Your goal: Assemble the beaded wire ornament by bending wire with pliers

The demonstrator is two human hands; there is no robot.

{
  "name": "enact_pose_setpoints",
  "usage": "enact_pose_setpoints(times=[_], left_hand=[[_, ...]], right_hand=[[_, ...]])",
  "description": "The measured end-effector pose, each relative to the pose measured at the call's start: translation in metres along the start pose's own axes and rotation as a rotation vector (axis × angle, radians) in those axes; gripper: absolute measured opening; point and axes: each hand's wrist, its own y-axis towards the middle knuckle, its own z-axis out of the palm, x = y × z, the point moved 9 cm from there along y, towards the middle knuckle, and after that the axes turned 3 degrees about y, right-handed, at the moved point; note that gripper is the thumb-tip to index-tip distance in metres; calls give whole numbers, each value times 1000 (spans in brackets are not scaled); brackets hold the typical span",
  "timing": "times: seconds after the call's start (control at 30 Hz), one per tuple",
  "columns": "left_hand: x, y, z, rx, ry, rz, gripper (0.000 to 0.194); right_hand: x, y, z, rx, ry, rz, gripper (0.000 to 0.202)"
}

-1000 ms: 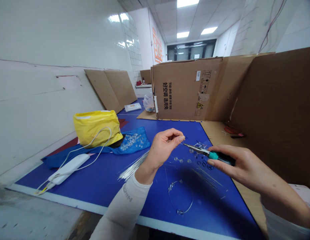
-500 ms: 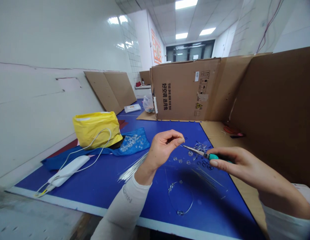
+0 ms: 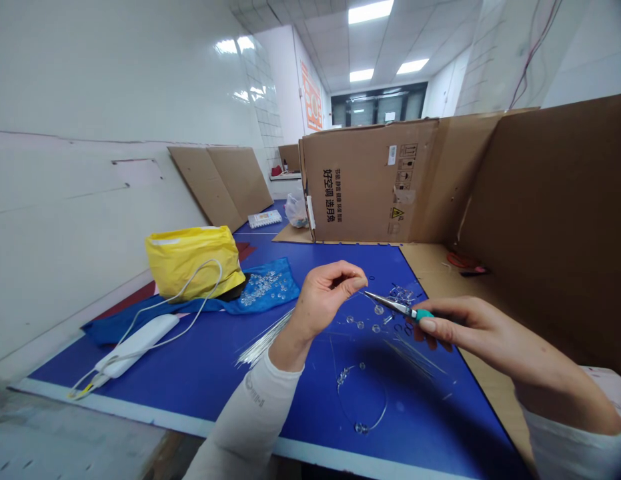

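Observation:
My left hand (image 3: 326, 297) is closed in a pinch over the blue table, with a thin wire at its fingertips, hard to see. Wrapped round the green handle of needle-nose pliers (image 3: 390, 304) is my right hand (image 3: 473, 323); the jaw tips point left, almost at the pinched fingertips. Below both hands a round wire loop (image 3: 387, 400) lies on the table, with clear beads (image 3: 361, 428) threaded on it. Several loose clear beads (image 3: 375, 329) and small dark rings are near the pliers, partly hidden by my right hand.
Bundled straight wires (image 3: 263, 343) lie left of my left forearm. More clear beads (image 3: 265, 287) rest on a blue cloth (image 3: 290, 277) beside a yellow bag (image 3: 193, 263). A white power strip (image 3: 140, 343) with its cord is at left. Cardboard (image 3: 370, 183) walls the back and right.
The pliers and my right hand have shifted very slightly, with the right fingers now lower around the handle. My left hand keeps its pinch, almost still.

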Motion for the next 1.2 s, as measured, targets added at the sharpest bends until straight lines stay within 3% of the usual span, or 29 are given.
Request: enact_pose_setpoints(times=[0.53, 1.2], left_hand=[[13, -2, 6, -1, -117, -126, 29], [14, -2, 8, 16, -104, -121, 28]], right_hand=[[11, -6, -18, -191, -208, -72, 42], [14, -7, -16, -225, -306, -131, 44]])
